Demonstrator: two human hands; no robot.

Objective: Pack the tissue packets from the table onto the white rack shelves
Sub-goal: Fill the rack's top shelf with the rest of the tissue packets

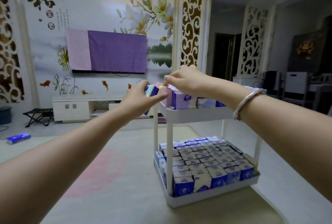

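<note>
A blue-and-white tissue packet [151,91] is grasped in the left hand [143,98], with the fingers wrapped over its far face and the thumb lying along its near edge. The packet is held just beside the left end of the upper shelf [194,114], level with the tops of the packets already standing there, apparently so that it can be slid in upright beside them.

The right hand [186,80] is positioned over the same corner, its thumb and forefinger pinched on something small and pale at the top of the row; what is pinched cannot be made out. This grip is judged to be steadying or parting the row of upper-shelf packets [183,99] so that a gap is kept for the incoming one. A bracelet [246,103] is worn on the right wrist.

The white rack [169,152] stands on the bench [125,179]. Its lower shelf [212,197] is filled with upright packets in tight rows, a placement that uses the tray fully and keeps each packet supported by its neighbours. The upper shelf is judged to be partly loaded; its rear portion is hidden by the arms.

One further packet [18,138] lies on the floor, well apart from the rack.
</note>
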